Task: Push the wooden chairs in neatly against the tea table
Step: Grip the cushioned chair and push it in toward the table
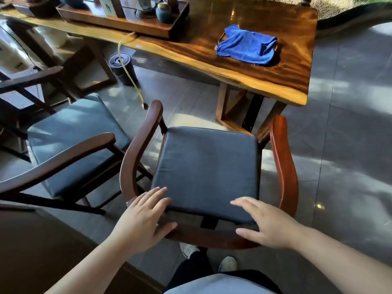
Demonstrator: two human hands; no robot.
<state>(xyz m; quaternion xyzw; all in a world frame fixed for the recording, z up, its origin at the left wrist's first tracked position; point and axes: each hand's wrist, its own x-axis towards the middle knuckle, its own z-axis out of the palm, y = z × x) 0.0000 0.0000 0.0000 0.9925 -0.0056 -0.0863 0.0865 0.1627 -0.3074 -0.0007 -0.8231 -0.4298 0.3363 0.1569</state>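
A wooden armchair (284,164) with a dark grey seat cushion (207,170) stands right in front of me, its front facing the tea table (254,66) and a gap of floor between them. My left hand (144,217) rests open over the chair's curved back rail and the cushion's near left corner. My right hand (267,223) lies open over the rail and the cushion's near right corner. A second armchair (63,153) with a like cushion stands to the left, angled and apart from the table.
A blue cloth (246,46) lies on the table. A dark wooden tea tray (127,24) with jars and cups sits at the far left. A black cylindrical bin (123,67) with a yellow hose stands on the floor under the table. Grey tiled floor lies to the right.
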